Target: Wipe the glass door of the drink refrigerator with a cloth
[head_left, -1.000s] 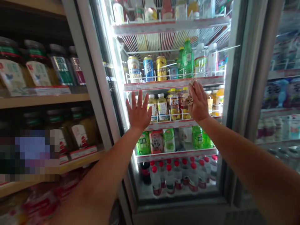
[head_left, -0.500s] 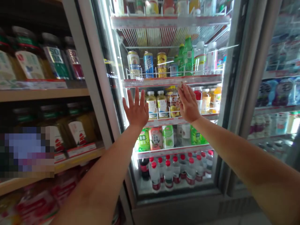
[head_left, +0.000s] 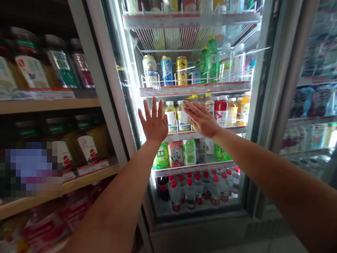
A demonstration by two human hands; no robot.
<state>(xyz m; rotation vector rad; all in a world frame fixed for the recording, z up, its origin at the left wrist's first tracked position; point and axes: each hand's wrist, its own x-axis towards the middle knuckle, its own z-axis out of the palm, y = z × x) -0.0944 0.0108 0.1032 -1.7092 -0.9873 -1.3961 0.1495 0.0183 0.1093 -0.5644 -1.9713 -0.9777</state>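
Observation:
Against the glass door of a lit drinks fridge (head_left: 147, 225), my left hand (head_left: 154, 123) is raised with its fingers spread, holding nothing. My right hand (head_left: 202, 120) lies flat at the glass to its right, fingers stretched out and pointing up-left. Its palm side is hidden, so I cannot make out whether anything thin is under it. Behind the glass, between both hands, stand pale juice bottles (head_left: 171, 117). A red-drink bottle (head_left: 221, 110) shows to the right of my right hand. Above are a blue can (head_left: 166, 71) and a gold can (head_left: 182, 71).
Green, pink and white cartons (head_left: 176, 154) stand on a lower fridge shelf, above red-capped water bottles (head_left: 190, 193). At left, wooden shelves (head_left: 52, 105) hold large bottles (head_left: 31, 63). Another fridge with a metal frame (head_left: 281, 105) adjoins on the right.
My right hand has slid left across the glass, its fingers tilting further left and uncovering the red-drink bottle. My left hand stays nearly in place.

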